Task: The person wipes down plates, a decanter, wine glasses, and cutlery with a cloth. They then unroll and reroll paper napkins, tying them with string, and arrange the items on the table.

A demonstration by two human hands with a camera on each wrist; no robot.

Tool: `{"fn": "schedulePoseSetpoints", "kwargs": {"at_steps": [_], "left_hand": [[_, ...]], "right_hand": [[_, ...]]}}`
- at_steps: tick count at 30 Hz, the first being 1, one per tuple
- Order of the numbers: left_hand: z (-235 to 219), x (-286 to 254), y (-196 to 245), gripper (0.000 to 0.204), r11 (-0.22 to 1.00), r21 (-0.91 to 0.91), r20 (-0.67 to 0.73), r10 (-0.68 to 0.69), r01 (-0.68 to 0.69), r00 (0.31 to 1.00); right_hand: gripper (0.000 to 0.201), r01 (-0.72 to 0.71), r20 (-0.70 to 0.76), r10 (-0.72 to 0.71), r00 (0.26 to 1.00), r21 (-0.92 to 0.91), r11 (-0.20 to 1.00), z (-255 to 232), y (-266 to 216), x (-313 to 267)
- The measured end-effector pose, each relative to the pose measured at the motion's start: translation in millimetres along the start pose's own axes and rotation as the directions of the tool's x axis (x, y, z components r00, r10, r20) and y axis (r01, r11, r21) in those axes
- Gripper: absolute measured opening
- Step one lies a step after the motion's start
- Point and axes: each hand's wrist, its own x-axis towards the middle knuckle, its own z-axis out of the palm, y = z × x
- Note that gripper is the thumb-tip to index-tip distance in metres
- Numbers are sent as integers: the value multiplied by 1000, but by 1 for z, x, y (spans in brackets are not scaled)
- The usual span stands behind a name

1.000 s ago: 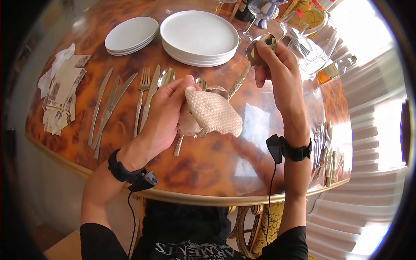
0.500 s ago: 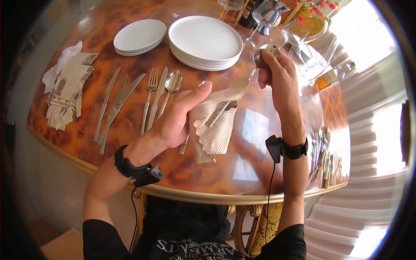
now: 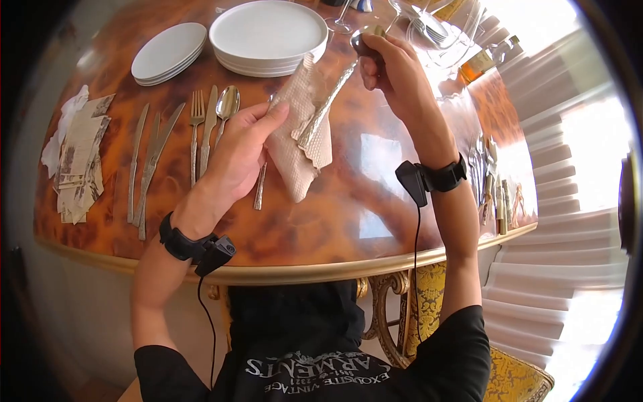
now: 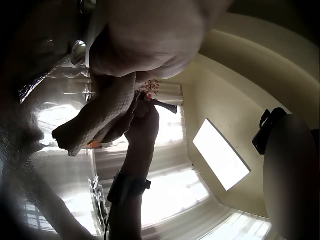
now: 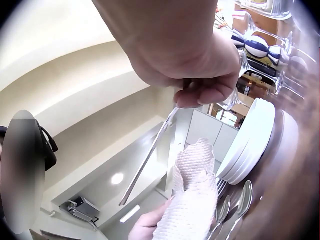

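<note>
My left hand (image 3: 234, 151) grips a beige, waffle-textured cloth (image 3: 288, 151) between thumb and fingers, over the table. Its scalloped edge hangs down, and in the right wrist view the cloth (image 5: 187, 212) stands folded above the fingers. Pinched by its bowl, a metal spoon (image 3: 329, 104) is in my right hand (image 3: 395, 70); most of the bowl is hidden by the fingers. The spoon's patterned handle slants down to the left, its end overlapping the cloth in the head view. In the right wrist view the whole handle (image 5: 150, 157) shows bare.
On the table, knives (image 3: 151, 161), a fork (image 3: 196, 127) and another spoon (image 3: 228, 104) lie left of the hands. White plates (image 3: 268, 33) and smaller plates (image 3: 169, 52) stand behind. Paper pieces (image 3: 82, 161) lie far left, more cutlery (image 3: 492, 181) far right. Glassware stands at the back.
The cloth, bunched near the spoon a second ago, has opened and now hangs from my left hand. The spoon's handle, partly covered before, now shows along its length. The head view has shifted.
</note>
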Motion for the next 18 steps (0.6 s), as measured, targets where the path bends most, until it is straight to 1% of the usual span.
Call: {"fn": "schedulePoseSetpoints", "kwargs": {"at_steps": [1, 2, 4, 5, 6, 8, 10, 12, 13, 15, 16, 18], "left_hand": [[0, 1, 2, 31, 1000, 19, -48, 17, -16, 999], [0, 2, 4, 32, 999, 40, -96, 34, -31, 995], [-3, 4, 5, 32, 996, 80, -93, 35, -28, 995], [-7, 4, 4, 32, 989, 143, -77, 62, -50, 995], [-8, 5, 2, 32, 976, 205, -61, 89, -75, 994], [-5, 7, 2, 32, 975, 213, -64, 73, -58, 995], [-1, 12, 6, 33, 972, 229, -57, 60, -45, 997], [5, 24, 11, 32, 965, 256, -14, 59, -53, 998], [12, 28, 17, 32, 963, 261, -6, 62, -58, 998], [28, 36, 32, 30, 937, 323, 82, 108, -129, 991], [30, 42, 38, 30, 933, 331, 88, 114, -137, 990], [35, 56, 51, 31, 853, 486, 243, 75, -189, 967]], "right_hand": [[23, -14, 43, 13, 999, 27, 1000, 4, 2, 1], [23, -67, 35, 67, 997, 12, 998, 9, 3, -2], [23, -117, 82, 115, 990, 26, 993, 14, 14, -6], [22, -138, 127, 131, 983, 49, 989, 13, 22, -3], [22, -139, 123, 132, 984, 54, 989, 13, 27, -2], [22, -108, 145, 102, 984, 31, 994, 15, 29, -1], [23, -87, 115, 83, 990, 31, 996, 15, 25, 1], [25, -63, 150, 58, 987, 32, 997, 13, 22, 6], [25, -43, 141, 40, 989, 16, 999, 13, 16, 5], [25, -18, 132, 20, 991, -16, 1000, 8, 7, 3], [25, 0, 124, 6, 992, -47, 999, 5, 3, 3], [25, 10, 97, -5, 995, -46, 999, -1, -1, 3]]}}
